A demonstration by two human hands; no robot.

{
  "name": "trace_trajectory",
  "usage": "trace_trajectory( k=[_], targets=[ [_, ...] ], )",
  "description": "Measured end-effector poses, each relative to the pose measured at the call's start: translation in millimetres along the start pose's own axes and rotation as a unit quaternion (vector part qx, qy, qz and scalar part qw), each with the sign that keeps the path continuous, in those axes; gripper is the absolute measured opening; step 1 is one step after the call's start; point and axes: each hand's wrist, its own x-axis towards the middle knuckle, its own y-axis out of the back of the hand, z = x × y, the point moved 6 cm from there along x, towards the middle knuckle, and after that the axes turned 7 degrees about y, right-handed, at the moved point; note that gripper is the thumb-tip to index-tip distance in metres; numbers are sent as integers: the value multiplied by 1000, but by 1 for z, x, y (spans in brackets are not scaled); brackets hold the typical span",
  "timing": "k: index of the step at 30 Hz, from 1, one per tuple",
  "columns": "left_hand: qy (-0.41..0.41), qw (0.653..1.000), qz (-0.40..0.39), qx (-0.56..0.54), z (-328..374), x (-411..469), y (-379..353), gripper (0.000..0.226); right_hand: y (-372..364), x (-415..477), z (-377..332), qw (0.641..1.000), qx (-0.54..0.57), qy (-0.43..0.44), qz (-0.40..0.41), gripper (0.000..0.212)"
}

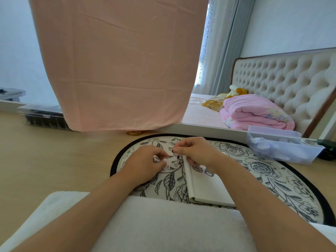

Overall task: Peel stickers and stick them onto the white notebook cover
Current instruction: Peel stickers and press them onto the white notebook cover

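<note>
white notebook (207, 188) on a black-rimmed floral mat (263, 171) (black-and-cream roses); peach-pink cloth (118, 60); pink quilt (254, 113).

The white notebook (207, 187) lies closed and flat, with a dark sticker (209, 172) on its cover.

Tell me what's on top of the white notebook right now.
Black-and-white stickers sit on the white notebook near its far end. The right hand covers that end, so anything beneath it is hidden.

Open floor (54, 160) left of mat (263, 171), plastic bin (291, 154) blocking far right
</note>
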Motion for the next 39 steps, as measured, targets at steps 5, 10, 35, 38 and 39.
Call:
trace_trajectory(
  k=[5,10,35,38,39],
  targets=[
    [8,980,9,-198,12,-4,5,14,-5,1,2,996,81,-30,-18,21],
    [41,952,16,-303,18,-7,8,14,-8,1,-1,993,99,-40,-39,23],
    [18,952,25,-305,96,17,-17,12,90,-48,15,993,23,18,116,15],
    [-1,957,12,-291,103,22,-29,12,97,-46,20,989,50,12,139,14],
    [-2,957,11,-289,105,23,-32,12,98,-45,19,989,48,14,140,13]
  ],
)
